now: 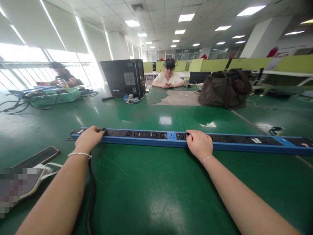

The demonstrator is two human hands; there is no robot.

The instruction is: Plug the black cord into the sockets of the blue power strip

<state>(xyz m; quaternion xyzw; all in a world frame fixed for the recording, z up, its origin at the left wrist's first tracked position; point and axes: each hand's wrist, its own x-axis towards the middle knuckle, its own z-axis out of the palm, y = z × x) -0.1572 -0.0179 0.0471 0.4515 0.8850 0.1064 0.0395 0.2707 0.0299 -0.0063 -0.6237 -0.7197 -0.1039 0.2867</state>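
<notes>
A long blue power strip (144, 141) with a black socket face lies across the green table. Near its left end, my left hand (89, 138) is closed on a black plug (104, 131) at the socket face. A black power cord (91, 195) runs from beneath my left wrist toward the bottom edge. Farther right, my right hand (201, 143) has its fingers curled over the strip, gripping it. What lies under those fingers is hidden. Between the two hands, black sockets and one blue socket (171, 135) show.
Two phones, one dark (39, 158) and one in a pale case (24, 186), lie at the left. Farther back are a green basket (58, 99) with cables, a black computer case (122, 78), gloves (131, 99) and a brown bag (222, 89). Two people sit beyond.
</notes>
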